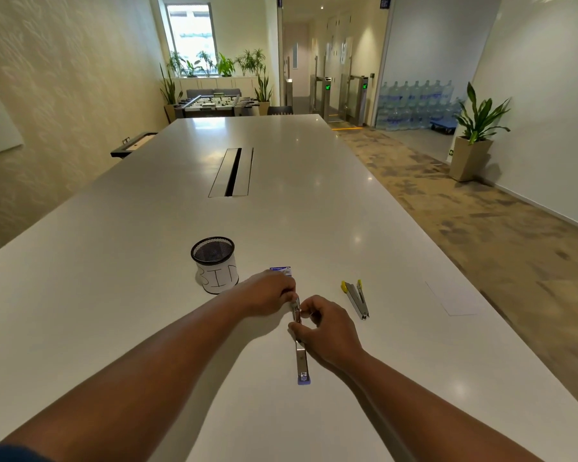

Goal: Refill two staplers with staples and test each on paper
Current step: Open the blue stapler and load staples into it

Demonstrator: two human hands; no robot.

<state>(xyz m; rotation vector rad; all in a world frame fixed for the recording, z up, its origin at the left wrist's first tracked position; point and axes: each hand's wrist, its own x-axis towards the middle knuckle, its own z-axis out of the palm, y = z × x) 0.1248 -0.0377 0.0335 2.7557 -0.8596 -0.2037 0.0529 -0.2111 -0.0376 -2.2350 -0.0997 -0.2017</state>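
Observation:
A blue-ended stapler (301, 358) lies swung flat open on the white table (147, 295), its metal channel pointing away from me. My left hand (267, 295) grips its far end. My right hand (327, 331) pinches at the middle of the channel; whether it holds staples I cannot tell. A small blue staple box (282, 269) peeks out just behind my left hand. A yellow-tipped stapler (357, 299) lies open to the right, apart from both hands. A white sheet of paper (451, 296) lies further right near the table's edge.
A black mesh cup (215, 265) with a paper label reading "BIN" stands left of my left hand. A cable hatch (231, 171) is set into the table's middle. The table's right edge drops to carpeted floor.

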